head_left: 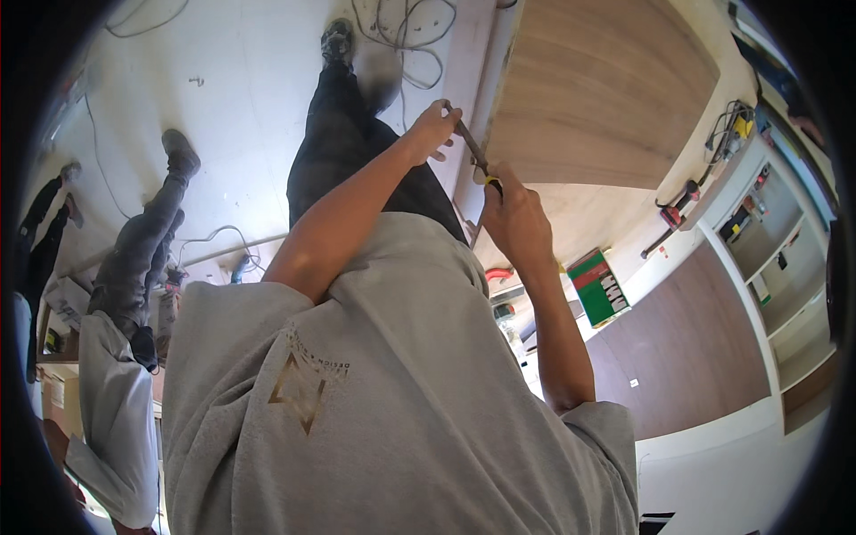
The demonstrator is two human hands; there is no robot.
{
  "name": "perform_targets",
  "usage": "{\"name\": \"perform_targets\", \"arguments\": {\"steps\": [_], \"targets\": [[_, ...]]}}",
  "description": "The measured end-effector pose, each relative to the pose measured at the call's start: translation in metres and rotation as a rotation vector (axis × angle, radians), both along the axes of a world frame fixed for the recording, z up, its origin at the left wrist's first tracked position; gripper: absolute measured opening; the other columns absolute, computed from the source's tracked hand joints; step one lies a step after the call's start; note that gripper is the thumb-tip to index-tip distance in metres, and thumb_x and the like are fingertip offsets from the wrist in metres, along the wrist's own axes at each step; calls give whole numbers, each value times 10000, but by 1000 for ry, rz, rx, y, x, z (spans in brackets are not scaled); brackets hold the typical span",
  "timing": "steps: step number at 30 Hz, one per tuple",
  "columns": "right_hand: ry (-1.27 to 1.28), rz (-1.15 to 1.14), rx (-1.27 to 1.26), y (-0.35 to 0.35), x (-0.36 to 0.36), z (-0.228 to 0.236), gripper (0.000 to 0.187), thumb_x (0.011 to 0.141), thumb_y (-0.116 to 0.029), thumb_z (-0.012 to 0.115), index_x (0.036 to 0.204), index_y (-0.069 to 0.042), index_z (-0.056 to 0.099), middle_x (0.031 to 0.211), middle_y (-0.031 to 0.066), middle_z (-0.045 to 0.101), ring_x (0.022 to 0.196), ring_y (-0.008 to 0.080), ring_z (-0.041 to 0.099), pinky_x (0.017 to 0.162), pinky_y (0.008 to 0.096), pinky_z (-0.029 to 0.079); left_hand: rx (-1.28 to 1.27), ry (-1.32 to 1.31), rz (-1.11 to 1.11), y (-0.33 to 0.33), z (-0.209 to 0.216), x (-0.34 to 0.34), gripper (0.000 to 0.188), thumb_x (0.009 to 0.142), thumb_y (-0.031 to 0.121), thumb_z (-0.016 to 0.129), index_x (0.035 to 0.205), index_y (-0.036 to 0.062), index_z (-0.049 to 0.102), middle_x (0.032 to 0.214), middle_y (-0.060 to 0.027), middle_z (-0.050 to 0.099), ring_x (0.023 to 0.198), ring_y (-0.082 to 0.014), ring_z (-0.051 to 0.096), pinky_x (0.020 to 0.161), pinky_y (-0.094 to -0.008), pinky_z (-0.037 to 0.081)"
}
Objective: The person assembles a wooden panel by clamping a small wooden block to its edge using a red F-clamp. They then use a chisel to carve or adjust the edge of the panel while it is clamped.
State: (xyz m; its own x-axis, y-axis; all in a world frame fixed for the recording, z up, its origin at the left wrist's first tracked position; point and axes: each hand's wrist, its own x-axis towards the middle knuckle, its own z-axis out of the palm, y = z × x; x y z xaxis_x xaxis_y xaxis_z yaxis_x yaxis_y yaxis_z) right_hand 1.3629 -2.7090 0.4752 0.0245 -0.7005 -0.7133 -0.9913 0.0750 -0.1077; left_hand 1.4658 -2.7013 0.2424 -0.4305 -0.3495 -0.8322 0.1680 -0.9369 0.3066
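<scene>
My left hand (432, 134) pinches the far end of a narrow dark brown strip (471, 144) between thumb and forefinger, its other fingers loosely curled. The strip slants down to the right toward my right hand (519, 221). That hand is closed around a yellow-and-black tool (493, 184), most of which my fingers hide. The tool meets the strip's near end; whether the two are one piece, I cannot tell. Both hands are held in front of my body, beside the edge of a wood-grain panel (597, 98).
At the right, a green box (597, 287) and a red-and-black power tool (681, 205) lie on a pale surface near a shelf unit (794, 285). Loose cable (406, 40) coils on the floor by my foot. Another person (125, 357) stands at the left, with more legs (45, 214) beyond.
</scene>
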Motion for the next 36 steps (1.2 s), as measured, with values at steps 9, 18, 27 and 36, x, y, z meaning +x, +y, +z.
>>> {"name": "perform_targets", "arguments": {"steps": [9,18,27,36], "targets": [[-21,-92,85,-7,-1,13,225,974,-159,559,1178,-64,576,865,287,710,848,510,688,731,610,531,77,56,96,22,19,2,692,1047,521,550,1549,120,293,1228,-173,629,1079,-326,667,810,-565,609],[-47,-77,52,-15,2,43,194,991,-150,585,1180,-110,602,801,271,690,798,505,671,680,591,505,8,109,177,13,37,4,589,1046,428,596,1470,87,370,1123,-155,661,969,-295,686,739,-501,639],[-4,-59,94,-15,-4,2,220,945,-143,583,1154,-79,602,845,311,701,837,523,687,721,625,531,91,38,117,13,2,0,631,1062,462,569,1497,59,355,1205,-186,614,1035,-325,706,783,-517,655],[134,-46,210,-43,14,61,173,979,-158,599,1104,-71,680,856,247,709,843,470,691,716,553,511,199,135,103,37,66,-5,593,1068,466,542,1442,27,403,1157,-194,625,1044,-328,712,747,-504,667]]}}
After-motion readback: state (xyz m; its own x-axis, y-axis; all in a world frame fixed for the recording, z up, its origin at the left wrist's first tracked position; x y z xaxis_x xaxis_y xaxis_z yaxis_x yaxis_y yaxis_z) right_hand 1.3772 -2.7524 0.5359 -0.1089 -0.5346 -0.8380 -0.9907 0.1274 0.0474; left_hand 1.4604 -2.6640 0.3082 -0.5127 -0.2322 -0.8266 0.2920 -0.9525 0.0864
